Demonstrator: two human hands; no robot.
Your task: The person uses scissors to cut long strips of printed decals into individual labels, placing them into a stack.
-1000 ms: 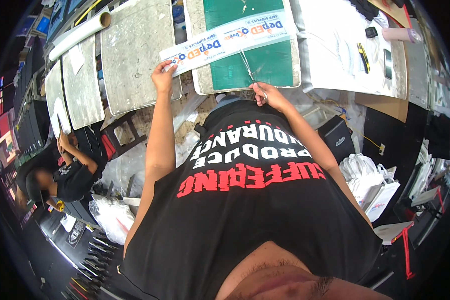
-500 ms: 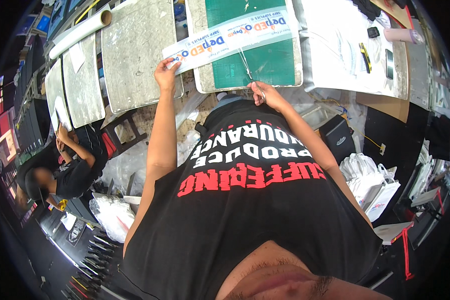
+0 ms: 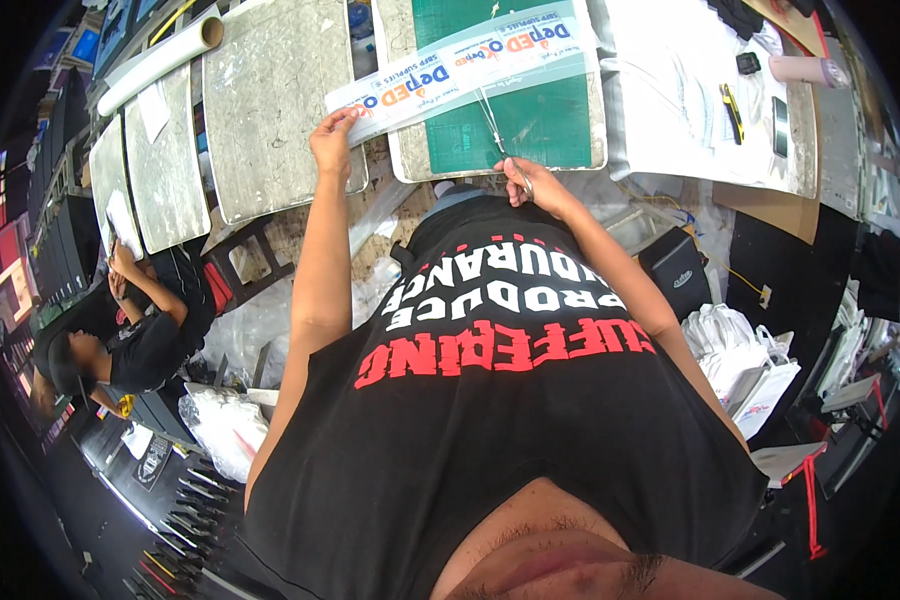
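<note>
My left hand pinches the left end of a long printed film strip, whitish and see-through with blue and orange lettering. This strip slants up to the right across a grey board and a green cutting mat. In my right hand, at the mat's near edge, are metal scissors, with fingers through the handles. Their blades point away from me and reach the near edge of the strip. Whether the blades are over or under the film, I cannot tell. A clear margin runs along the strip's near side.
Worn grey boards stand side by side at the left, with a white roll across them. On the white-covered board at right lie a yellow cutter, a phone and a pink cylinder. A co-worker works at far left.
The film strip's print has shifted a little to the left, and more clear margin shows along its near edge. Both my hands stay nearly in place.
</note>
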